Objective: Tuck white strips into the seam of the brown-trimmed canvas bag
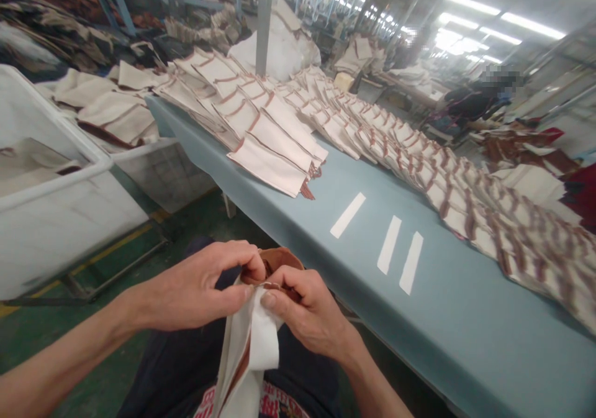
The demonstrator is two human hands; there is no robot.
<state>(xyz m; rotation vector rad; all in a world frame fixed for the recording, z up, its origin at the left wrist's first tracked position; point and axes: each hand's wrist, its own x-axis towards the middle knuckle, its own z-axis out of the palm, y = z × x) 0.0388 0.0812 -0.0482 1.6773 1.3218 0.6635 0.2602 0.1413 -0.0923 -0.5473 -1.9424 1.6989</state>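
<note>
My left hand (205, 287) and my right hand (305, 309) meet low in the middle of the view, over my lap. Both pinch the top edge of a cream cloth piece with brown trim (254, 349), which hangs down between my forearms. Thumbs and forefingers of both hands are pressed together on the brown edge (274, 263). The hands are held in front of the near edge of a long blue-grey table (447, 318).
Three white tape strips (388, 244) lie on the table. Overlapping rows of finished cream pieces (274, 145) run along it and off to the far right (512, 219). A white bin (56, 213) stands at the left. A grey post (264, 20) rises behind. A person (470, 101) sits far right.
</note>
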